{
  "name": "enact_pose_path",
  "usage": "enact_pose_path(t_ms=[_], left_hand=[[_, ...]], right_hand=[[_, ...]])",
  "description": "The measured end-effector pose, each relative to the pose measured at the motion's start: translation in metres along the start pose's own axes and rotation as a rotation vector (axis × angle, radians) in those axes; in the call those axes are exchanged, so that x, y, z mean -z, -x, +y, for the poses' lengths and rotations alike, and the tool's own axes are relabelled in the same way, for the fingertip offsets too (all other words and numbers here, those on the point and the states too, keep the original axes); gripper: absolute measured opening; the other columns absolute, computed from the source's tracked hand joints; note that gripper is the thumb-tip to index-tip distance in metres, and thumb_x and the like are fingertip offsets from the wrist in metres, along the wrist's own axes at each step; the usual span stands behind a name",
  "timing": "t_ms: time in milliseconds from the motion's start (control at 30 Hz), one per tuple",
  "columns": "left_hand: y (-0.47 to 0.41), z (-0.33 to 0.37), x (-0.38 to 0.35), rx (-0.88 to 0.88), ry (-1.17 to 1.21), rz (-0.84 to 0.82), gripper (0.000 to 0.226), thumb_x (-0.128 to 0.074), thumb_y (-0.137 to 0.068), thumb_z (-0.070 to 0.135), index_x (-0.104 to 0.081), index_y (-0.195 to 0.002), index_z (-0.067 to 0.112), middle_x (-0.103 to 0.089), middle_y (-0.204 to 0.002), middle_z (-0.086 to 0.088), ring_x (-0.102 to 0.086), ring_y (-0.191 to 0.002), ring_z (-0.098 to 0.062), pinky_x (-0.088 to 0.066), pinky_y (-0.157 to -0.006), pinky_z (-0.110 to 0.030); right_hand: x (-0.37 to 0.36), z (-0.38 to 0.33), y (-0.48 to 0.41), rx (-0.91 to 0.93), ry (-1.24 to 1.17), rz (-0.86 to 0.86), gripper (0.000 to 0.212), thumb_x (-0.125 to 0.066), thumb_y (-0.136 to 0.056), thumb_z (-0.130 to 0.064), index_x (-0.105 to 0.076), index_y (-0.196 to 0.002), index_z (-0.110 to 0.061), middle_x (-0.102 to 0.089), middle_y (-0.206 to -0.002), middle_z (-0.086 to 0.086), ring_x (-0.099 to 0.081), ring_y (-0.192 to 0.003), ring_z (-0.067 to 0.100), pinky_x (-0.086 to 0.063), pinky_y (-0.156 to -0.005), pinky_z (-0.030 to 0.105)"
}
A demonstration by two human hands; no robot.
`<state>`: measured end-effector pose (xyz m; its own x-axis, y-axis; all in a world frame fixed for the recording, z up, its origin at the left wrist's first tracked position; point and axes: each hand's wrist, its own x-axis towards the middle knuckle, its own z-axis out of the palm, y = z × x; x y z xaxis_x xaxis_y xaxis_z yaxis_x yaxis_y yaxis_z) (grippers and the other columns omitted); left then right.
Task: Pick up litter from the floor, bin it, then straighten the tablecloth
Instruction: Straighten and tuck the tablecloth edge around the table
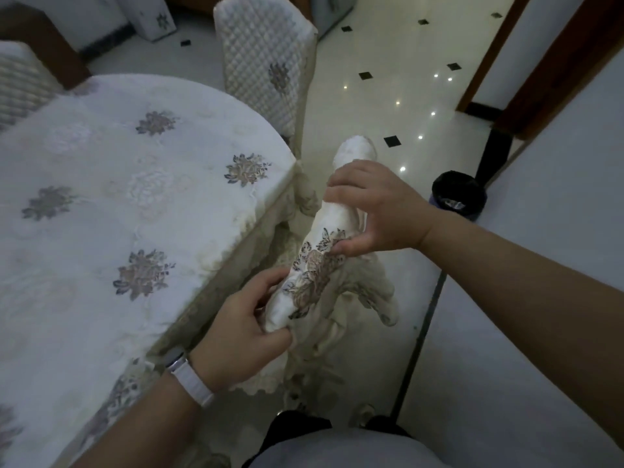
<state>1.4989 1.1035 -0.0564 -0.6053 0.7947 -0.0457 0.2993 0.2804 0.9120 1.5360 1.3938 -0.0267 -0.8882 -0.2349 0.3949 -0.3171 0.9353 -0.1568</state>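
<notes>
A white tablecloth (111, 184) with grey-brown flower embroidery covers the table at the left. Its hanging corner (324, 244) is bunched into a thick roll, lifted off the table's right edge. My left hand (246, 329) grips the lower end of that roll, with a white watch on the wrist. My right hand (374, 211) pinches the roll higher up, thumb under an embroidered flower. Loose lace-edged folds hang below the hands. A black-lined bin (459, 195) stands on the floor at the right, something pale inside it.
A quilted white chair (266, 59) stands at the table's far side, and a second chair (20, 82) is at the far left. The glossy tiled floor (388, 82) stretches ahead. A white wall (557, 204) and dark wooden door frames (486, 62) bound the right side.
</notes>
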Motion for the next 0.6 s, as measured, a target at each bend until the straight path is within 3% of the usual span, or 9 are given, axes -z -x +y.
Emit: enact_pose_path(t_ms=[233, 367, 433, 500, 600], left_hand=[[-0.005, -0.007, 0.038, -0.012, 0.004, 0.027, 0.073, -0.065, -0.068, 0.011, -0.046, -0.125, 0.052, -0.062, -0.115, 0.026, -0.065, -0.096, -0.004, -0.053, -0.07, -0.022], [-0.004, -0.006, 0.049, -0.055, -0.135, 0.08, 0.072, -0.058, -0.069, 0.024, -0.039, -0.126, 0.064, -0.061, -0.108, 0.028, -0.063, -0.08, -0.004, -0.046, -0.061, -0.018], [-0.001, -0.003, 0.05, -0.026, -0.212, 0.139, 0.07, -0.054, -0.069, 0.032, -0.035, -0.128, 0.066, -0.059, -0.108, 0.03, -0.062, -0.083, -0.001, -0.047, -0.063, -0.02], [0.0, 0.0, 0.049, 0.02, -0.3, 0.223, 0.065, -0.056, -0.071, 0.038, -0.037, -0.129, 0.062, -0.058, -0.11, 0.032, -0.061, -0.09, 0.002, -0.051, -0.068, -0.024], [-0.005, 0.008, 0.043, 0.067, -0.46, 0.382, 0.052, -0.06, -0.076, 0.054, -0.045, -0.126, 0.047, -0.053, -0.096, 0.039, -0.055, -0.085, 0.013, -0.041, -0.063, -0.006]], right_hand=[[-0.008, 0.0, -0.054, 0.1, -0.064, -0.03, 0.062, -0.071, -0.07, -0.06, -0.068, -0.097, -0.005, -0.066, -0.095, 0.01, -0.061, -0.09, 0.029, -0.046, -0.085, 0.043], [-0.018, 0.002, -0.074, 0.139, -0.101, -0.004, 0.063, -0.07, -0.069, -0.064, -0.068, -0.091, -0.005, -0.066, -0.088, 0.011, -0.06, -0.082, 0.03, -0.047, -0.079, 0.043], [-0.024, 0.006, -0.084, 0.166, -0.115, 0.022, 0.063, -0.069, -0.069, -0.065, -0.067, -0.086, -0.004, -0.065, -0.083, 0.011, -0.059, -0.077, 0.031, -0.046, -0.075, 0.044], [-0.031, 0.011, -0.093, 0.196, -0.132, 0.056, 0.064, -0.067, -0.069, -0.068, -0.067, -0.081, -0.005, -0.063, -0.077, 0.01, -0.058, -0.071, 0.03, -0.045, -0.069, 0.043], [-0.044, 0.016, -0.109, 0.258, -0.173, 0.123, 0.065, -0.068, -0.069, -0.071, -0.065, -0.076, -0.007, -0.059, -0.069, 0.006, -0.054, -0.062, 0.026, -0.043, -0.06, 0.041]])
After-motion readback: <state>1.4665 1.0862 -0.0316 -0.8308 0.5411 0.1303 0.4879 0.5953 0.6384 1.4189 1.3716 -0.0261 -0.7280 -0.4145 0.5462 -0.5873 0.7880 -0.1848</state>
